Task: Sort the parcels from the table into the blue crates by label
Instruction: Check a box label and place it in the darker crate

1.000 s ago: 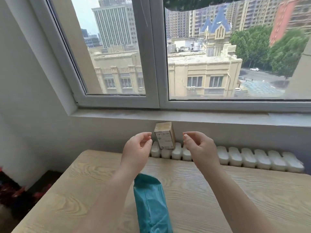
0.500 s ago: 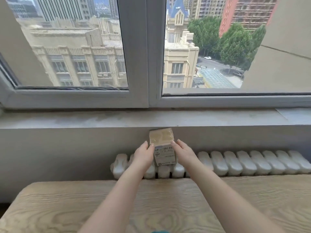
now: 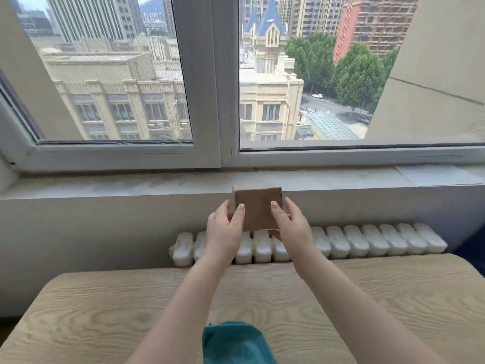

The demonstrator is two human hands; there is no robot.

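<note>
**A small parcel held between both our hands, plain side toward us**

We hold a small brown cardboard parcel (image 3: 258,211) up in front of us, pinched from both sides. Our left hand (image 3: 223,229) grips its left edge, thumb laid on the near face and the other fingers wrapped behind. Our right hand (image 3: 291,227) mirrors this on the right edge, thumb on the near face and fingers curled past the side. Neither hand is nearer than the other; the parcel sits squarely between the two thumbs, in the air, well above the table.

The parcel's long axis runs left to right, from one hand to the other. The face between our thumbs is bare cardboard, with no label showing on it. We judge that the label lies on a side turned away from us, so the coming move turns on rotating the box between the fingers until that side comes round.

Beyond our fingertips is a white radiator (image 3: 367,241) under a grey windowsill (image 3: 131,183), and past that a window onto city buildings. Below our wrists lies the pale wooden table (image 3: 105,311). Nearest us, between our forearms, a teal soft package (image 3: 236,342) rests on the table. No blue crates are in view, so we cannot tell which way they lie from the hands
</note>
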